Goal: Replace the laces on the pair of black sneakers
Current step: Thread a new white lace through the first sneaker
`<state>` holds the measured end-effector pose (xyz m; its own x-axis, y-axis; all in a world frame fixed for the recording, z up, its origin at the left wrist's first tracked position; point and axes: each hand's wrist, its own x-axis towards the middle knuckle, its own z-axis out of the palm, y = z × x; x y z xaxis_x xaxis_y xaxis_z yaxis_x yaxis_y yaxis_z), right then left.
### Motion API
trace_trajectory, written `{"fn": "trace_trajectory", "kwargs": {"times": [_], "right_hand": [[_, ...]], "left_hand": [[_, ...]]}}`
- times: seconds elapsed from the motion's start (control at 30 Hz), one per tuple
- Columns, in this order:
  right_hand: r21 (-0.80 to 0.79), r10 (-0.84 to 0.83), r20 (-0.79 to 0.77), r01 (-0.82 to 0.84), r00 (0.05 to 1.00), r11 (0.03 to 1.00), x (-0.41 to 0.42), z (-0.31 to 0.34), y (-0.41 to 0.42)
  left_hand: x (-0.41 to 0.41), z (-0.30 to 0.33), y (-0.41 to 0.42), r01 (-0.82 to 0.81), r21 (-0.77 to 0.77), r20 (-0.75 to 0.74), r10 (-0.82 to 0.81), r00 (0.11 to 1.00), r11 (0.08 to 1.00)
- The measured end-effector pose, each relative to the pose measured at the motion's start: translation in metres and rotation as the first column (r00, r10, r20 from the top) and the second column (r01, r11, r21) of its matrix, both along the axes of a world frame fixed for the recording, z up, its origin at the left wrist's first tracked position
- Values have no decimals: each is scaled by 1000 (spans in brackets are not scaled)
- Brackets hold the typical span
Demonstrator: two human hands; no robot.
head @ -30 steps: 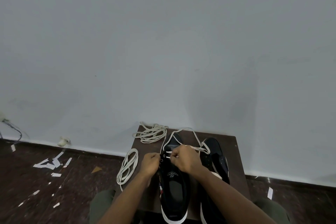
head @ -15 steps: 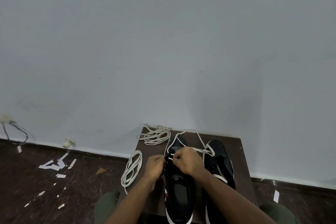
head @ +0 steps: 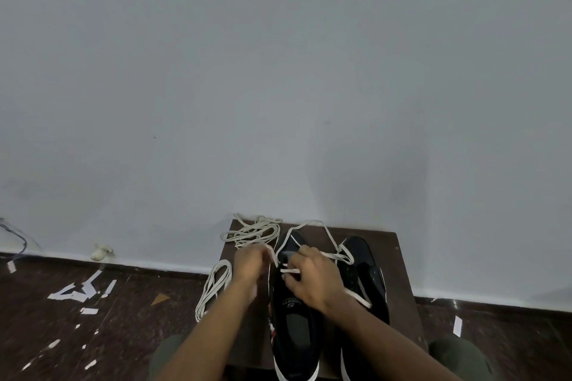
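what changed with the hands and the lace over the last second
The left hand has pulled away from the left sneaker toward the loose laces, drawing a white lace end out sideways; it is blurred with motion. The right hand keeps its grip on the lace at the eyelets. The right sneaker, the lace pile and the looped lace on the stool lie as before.

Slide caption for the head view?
Both hands thread a white flat lace through the left black sneaker on a dark wooden stool.

Matt black cloth sneakers (head: 297, 315), pale woven laces (head: 257, 230), dark wooden table (head: 399, 272)
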<state>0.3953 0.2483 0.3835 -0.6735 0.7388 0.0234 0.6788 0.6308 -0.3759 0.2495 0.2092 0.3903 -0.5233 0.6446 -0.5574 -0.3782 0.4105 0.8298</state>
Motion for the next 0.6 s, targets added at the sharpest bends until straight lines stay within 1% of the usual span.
{"fn": "trace_trajectory", "kwargs": {"times": [0.03,0.07,0.1,0.13,0.17,0.2,0.23,0.27,0.3,0.33,0.37,0.4,0.43,0.47,0.5,0.53,0.57,0.6], "right_hand": [[0,28,39,-28,999,1000,6,1,-2],[-8,53,92,-53,994,999,11,2,-4],[6,83,132,-85,988,996,16,1,-7],[65,113,153,-124,982,990,21,0,-11],[149,135,175,-162,975,975,24,-3,-13],[219,138,187,-179,973,959,27,-5,-13],[279,136,186,-185,973,942,29,-7,-15],[312,139,169,-186,976,932,30,-7,-16],[308,144,158,-187,977,933,31,-7,-17],[248,138,137,-169,981,954,32,-6,-19],[165,115,116,-133,987,977,32,-2,-20],[99,91,108,-102,990,990,32,2,-22],[63,78,113,-85,991,994,32,3,-22],[44,74,121,-80,990,996,32,4,-22],[20,74,125,-77,989,997,32,5,-23],[5,74,131,-75,989,997,32,6,-23],[-5,70,137,-70,988,998,33,5,-23],[-21,66,136,-64,989,998,33,4,-23]], "left_hand": [[-7,12,6,-64,60,110,57,992,996],[-17,26,13,-159,119,254,125,959,980],[-29,42,20,-270,174,391,185,902,947],[-41,58,26,-366,225,483,223,847,903],[-54,75,30,-431,274,518,245,819,860],[-63,93,34,-458,319,508,258,822,830],[-71,106,36,-440,356,428,274,861,824],[-74,117,36,-383,377,284,288,915,843],[-75,119,37,-293,368,79,284,956,882],[-72,116,36,-167,327,-142,223,964,930],[-68,104,34,-12,244,-361,102,927,970],[-61,88,30,151,126,-539,-60,840,981],[-56,67,25,295,-36,-667,-243,705,955],[-51,46,19,397,-211,-718,-417,557,893],[-48,26,13,457,-356,-710,-554,434,815],[-45,7,7,506,-460,-681,-656,326,729],[-40,-7,3,549,-536,-650,-728,216,642],[-32,-17,-2,572,-585,-628,-767,128,575]]}}
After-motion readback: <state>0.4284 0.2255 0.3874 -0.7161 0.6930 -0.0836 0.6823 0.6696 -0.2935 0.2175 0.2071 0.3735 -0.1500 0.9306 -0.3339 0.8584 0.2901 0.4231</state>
